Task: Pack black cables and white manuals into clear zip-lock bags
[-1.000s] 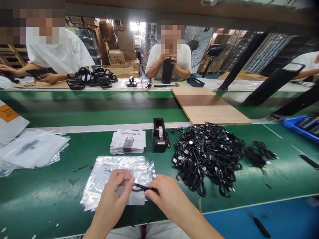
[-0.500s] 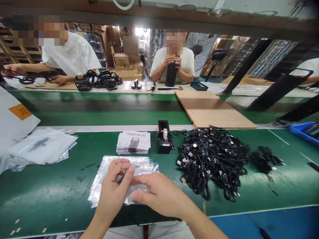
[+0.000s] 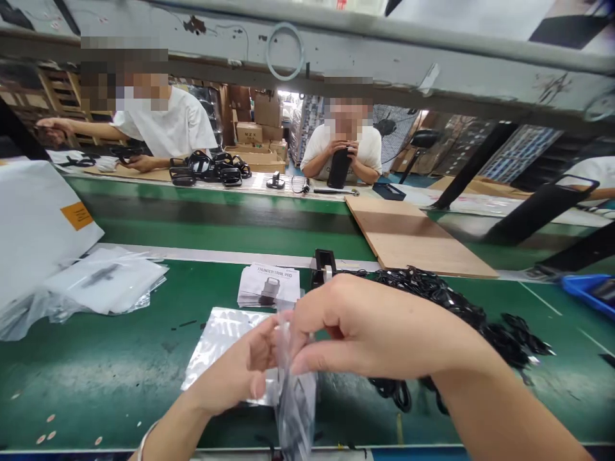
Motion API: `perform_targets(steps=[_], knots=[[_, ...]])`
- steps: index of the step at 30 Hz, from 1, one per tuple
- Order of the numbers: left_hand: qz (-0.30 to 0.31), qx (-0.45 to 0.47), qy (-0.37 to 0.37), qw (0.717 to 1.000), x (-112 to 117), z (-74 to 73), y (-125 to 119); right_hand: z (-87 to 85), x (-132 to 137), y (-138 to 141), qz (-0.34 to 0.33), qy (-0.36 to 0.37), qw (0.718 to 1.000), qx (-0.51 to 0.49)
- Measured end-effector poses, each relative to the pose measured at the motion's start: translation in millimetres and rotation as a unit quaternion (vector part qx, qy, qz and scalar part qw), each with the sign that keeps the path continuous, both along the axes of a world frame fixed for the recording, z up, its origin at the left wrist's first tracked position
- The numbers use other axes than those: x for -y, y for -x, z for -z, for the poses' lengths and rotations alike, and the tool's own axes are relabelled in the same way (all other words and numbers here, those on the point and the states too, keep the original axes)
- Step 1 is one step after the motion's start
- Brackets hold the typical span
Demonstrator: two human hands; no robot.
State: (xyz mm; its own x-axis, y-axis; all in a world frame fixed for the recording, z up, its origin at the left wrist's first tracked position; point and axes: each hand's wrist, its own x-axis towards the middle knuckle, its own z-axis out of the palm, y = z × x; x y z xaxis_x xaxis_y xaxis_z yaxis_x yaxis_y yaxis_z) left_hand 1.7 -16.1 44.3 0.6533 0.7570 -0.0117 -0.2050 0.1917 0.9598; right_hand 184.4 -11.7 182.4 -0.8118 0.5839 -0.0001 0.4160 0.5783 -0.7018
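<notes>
A clear plastic bag [image 3: 296,410] hangs upright in front of me, pinched near its upper part by the fingers and thumb of my right hand [image 3: 355,330]. Dark shapes show through its lower half; I cannot tell whether they lie inside. My left hand [image 3: 240,365] is at the bag's left side, thumb and fingers apart, the fingertips reaching the plastic. Beneath both hands lies a stack of clear bags [image 3: 216,339] on the green bench. Behind the bag is a pile of printed leaflets [image 3: 278,282]. My right forearm partly covers a heap of black cables [image 3: 423,285].
A black tape dispenser [image 3: 323,266] stands behind my right hand. More plastic bags [image 3: 110,275] lie at left beside a white sack [image 3: 38,224]. A wooden board [image 3: 418,234] bridges toward the far bench, where two people sit. A blue bin [image 3: 586,291] is at far right.
Both hands were low over the bag stack; now a bag is lifted off it, held by my right hand. My left hand's fingers have spread. The view has tilted upward.
</notes>
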Motion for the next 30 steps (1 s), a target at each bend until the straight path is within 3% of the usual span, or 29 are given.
perform_targets(steps=[3,6,9,11,14,17,20,24,28,30], knots=[[-0.022,0.008,0.029,0.999,8,4.2,-7,0.6,10,-10,-0.022,0.035,0.999,0.031],[-0.1,-0.024,0.018,0.995,12,7.6,-7,7.8,14,-22,0.047,0.01,0.997,0.065],[-0.183,-0.103,-0.055,0.976,13,8.6,-3,23.8,16,-34,0.104,-0.011,0.993,0.049],[-0.237,-0.155,-0.086,0.955,12,8.9,-1,42.8,18,-38,0.176,0.0,0.984,-0.018],[-0.29,-0.216,-0.104,0.926,10,10.1,0,81.9,19,-33,0.315,0.039,0.939,-0.133],[-0.309,-0.254,-0.13,0.907,5,10.2,1,117.7,15,-19,0.368,0.106,0.907,-0.175],[-0.318,-0.273,-0.164,0.893,-1,8.2,5,133.5,10,-9,0.387,0.102,0.894,-0.204],[-0.286,-0.277,-0.181,0.899,-6,6.5,18,134.9,6,-12,0.346,0.037,0.912,-0.217],[-0.256,-0.152,-0.076,0.952,-8,6.2,29,143.6,5,-18,0.306,-0.046,0.924,-0.225],[-0.247,-0.091,-0.013,0.965,-9,6.2,27,150.5,4,-17,0.293,-0.097,0.924,-0.224]])
